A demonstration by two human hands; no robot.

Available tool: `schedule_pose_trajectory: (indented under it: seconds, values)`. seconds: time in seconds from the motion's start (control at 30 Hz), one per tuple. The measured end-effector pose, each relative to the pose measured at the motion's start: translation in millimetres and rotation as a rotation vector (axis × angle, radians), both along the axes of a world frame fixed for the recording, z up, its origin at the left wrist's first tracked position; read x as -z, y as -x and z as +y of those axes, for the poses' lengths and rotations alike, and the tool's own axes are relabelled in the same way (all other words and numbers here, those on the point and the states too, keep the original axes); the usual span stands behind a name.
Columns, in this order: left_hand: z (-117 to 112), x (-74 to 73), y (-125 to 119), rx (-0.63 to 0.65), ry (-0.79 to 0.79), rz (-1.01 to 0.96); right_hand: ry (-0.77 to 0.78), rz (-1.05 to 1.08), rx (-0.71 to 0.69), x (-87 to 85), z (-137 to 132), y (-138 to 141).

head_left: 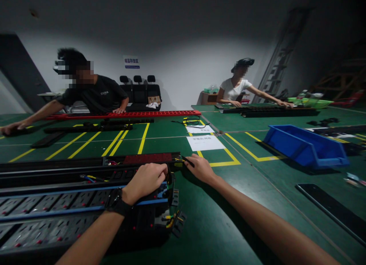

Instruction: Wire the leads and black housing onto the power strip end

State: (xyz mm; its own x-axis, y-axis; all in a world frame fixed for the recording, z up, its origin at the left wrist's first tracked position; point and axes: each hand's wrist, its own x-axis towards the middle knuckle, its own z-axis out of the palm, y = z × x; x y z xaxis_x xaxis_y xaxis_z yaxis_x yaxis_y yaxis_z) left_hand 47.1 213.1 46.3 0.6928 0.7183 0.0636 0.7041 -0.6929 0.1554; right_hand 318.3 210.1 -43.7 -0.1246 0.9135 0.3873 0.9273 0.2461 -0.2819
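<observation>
On green table [211,208], black strip [148,158], dark-red inside; left fingers [162,169] curled, hold unclear; right fingers [197,158] pinching black piece [189,162].

Dim; darkened corners; slight blur

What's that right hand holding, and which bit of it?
The right hand seems to pinch a small dark piece; exactly where is too hidden to tell.

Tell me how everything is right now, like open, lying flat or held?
Power strips: lying side by side
Left hand: curled, over the strips
Right hand: pinching a dark piece
Coloured wires: exposed
End piece: tilted
Blue bin: upright, open-topped
White paper: flat
Dark slab: flat
</observation>
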Motion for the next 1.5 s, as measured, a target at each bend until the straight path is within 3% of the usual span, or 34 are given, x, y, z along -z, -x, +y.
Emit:
schedule_pose_trajectory:
  seconds: [1.2,1.5]
  values:
    - [1.2,2.9,0.6,-0.008,0.008,-0.001,0.066,-0.118,0.044,-7.6,-6.0,4.1]
    - [-2.1,-2.0,-0.6,-0.017,0.014,0.004,0.087,-0.106,0.045,-8.8,-6.4,5.0]
